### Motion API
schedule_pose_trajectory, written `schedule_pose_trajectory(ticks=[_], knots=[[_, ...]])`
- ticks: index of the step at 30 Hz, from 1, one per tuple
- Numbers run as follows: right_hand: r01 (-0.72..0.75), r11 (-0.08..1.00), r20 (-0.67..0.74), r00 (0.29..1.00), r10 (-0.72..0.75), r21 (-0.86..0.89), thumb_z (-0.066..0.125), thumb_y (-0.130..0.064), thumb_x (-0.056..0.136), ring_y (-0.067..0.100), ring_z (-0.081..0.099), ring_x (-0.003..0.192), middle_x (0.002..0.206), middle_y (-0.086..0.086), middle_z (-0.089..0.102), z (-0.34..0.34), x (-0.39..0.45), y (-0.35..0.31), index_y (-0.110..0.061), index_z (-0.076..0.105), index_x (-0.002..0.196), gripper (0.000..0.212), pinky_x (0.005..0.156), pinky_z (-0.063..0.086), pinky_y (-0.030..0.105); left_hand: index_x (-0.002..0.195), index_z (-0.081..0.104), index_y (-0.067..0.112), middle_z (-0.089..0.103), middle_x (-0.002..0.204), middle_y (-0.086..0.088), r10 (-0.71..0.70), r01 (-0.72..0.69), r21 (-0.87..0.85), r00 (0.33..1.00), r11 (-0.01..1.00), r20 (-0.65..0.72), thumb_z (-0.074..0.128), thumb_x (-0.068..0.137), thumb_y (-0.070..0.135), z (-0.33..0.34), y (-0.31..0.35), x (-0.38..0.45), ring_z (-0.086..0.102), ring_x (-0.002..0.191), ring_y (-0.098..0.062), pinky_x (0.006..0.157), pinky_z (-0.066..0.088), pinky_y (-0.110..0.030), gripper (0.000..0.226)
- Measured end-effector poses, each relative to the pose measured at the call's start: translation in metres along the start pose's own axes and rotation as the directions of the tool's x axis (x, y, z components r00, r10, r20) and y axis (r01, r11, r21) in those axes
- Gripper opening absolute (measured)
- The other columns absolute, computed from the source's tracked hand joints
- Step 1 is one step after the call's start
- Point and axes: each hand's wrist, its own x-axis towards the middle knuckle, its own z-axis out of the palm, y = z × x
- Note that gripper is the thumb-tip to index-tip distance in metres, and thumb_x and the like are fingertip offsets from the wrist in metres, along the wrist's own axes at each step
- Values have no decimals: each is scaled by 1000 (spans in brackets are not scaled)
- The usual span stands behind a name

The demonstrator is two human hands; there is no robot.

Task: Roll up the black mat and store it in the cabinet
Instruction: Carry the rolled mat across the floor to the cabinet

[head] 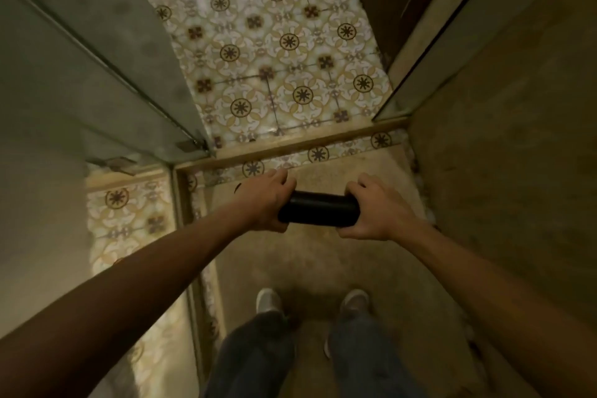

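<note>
The black mat [318, 208] is rolled into a tight tube and held level in the air above the floor [258, 26], out in front of the person's shoes [268, 300]. The left hand [265, 200] wraps its fingers around the left end, and the right hand [374, 208] wraps around the right end. Both hands are closed firmly on the roll.

The rolling looks done, so the job now is carrying it to the cabinet (no cabinet can be made out for sure here). It is best to keep squeezing both ends so the roll does not spring open, and to walk slowly between the glass panels [106, 52] on either side.
</note>
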Motion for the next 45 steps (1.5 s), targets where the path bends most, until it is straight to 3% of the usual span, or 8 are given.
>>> schedule_pose_trajectory(ticks=[5,15,21,25,30,36,41,45], knots=[[-13,1000,13,1000,13,19,76,-67,60,15,44,88,99,-2,45,-63,-74,-57,-24,52,100,63,68,41,30,116,48,20,48,114,-5,-38,39,-22,999,999,23,79,62,55,-75,33,-80,51,102,-23,68,35,-31,71],[96,994,-10,995,-96,-46,76,-68,60,13,43,89,96,-6,43,-119,-127,-112,-25,54,100,62,68,44,30,112,49,21,51,112,-2,-144,139,-79,987,987,-65,81,60,55,-117,61,-173,51,94,-19,64,34,-29,70],[118,989,-37,992,-122,-86,72,-72,58,14,45,86,95,-6,45,-146,-126,-139,-28,52,98,63,70,45,31,114,49,19,49,114,-3,-157,151,-80,984,985,-80,81,61,54,-145,47,-198,52,101,-22,66,47,-35,71],[124,984,-71,988,-134,-132,72,-74,56,13,44,84,94,-7,44,-166,-119,-155,-29,55,99,65,67,41,29,114,50,19,49,114,-3,-164,155,-82,979,984,-117,81,60,53,-165,33,-208,54,100,-22,67,47,-34,71],[132,983,-107,983,-146,-130,68,-76,56,11,44,84,93,-8,44,-194,-110,-166,-29,55,96,63,67,49,30,111,48,20,50,112,-2,-157,148,-70,975,987,-158,80,59,54,-187,15,-207,53,97,-20,68,48,-34,70],[121,981,-130,981,-140,-149,70,-76,56,12,44,85,95,-8,45,-228,-77,-157,-30,52,94,62,68,48,31,107,50,21,51,108,-2,-138,132,-44,970,990,-200,81,57,53,-220,-14,-178,53,91,-19,63,44,-31,67],[125,979,-146,978,-149,-159,70,-77,58,12,43,81,91,-8,43,-257,-22,-131,-28,55,96,64,64,45,31,108,48,23,50,108,1,-143,140,-29,974,990,-173,82,55,55,-246,-49,-126,45,85,-14,60,41,-30,71],[162,975,-102,979,-178,-152,67,-79,58,13,42,83,93,-7,43,-286,41,-98,-28,54,97,66,66,46,32,111,48,22,50,109,0,-143,138,-50,983,989,-117,82,57,54,-271,-82,-67,51,89,-17,67,51,-34,71]])
